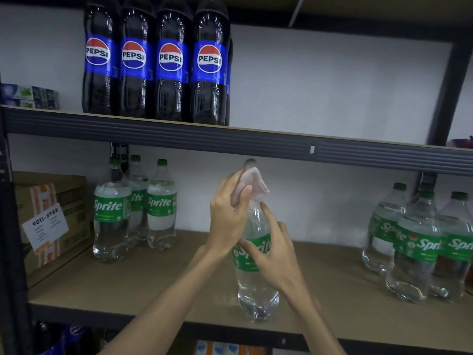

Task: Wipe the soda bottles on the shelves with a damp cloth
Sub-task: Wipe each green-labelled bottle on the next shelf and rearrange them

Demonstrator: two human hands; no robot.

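Observation:
A clear Sprite bottle with a green label stands near the front edge of the middle shelf. My right hand grips it around the label, index finger pointing up along the neck. My left hand holds a pale pink cloth bunched over the bottle's cap and neck, so the cap is mostly hidden. Three more Sprite bottles stand at the back left of the same shelf, and another Sprite group stands at the right. Several dark Pepsi bottles line the upper shelf.
The upper shelf's dark beam runs just above the cloth. A cardboard box with a white tag sits at the far left of the middle shelf. A black upright post stands at the right. Small boxes lie on the upper shelf's left.

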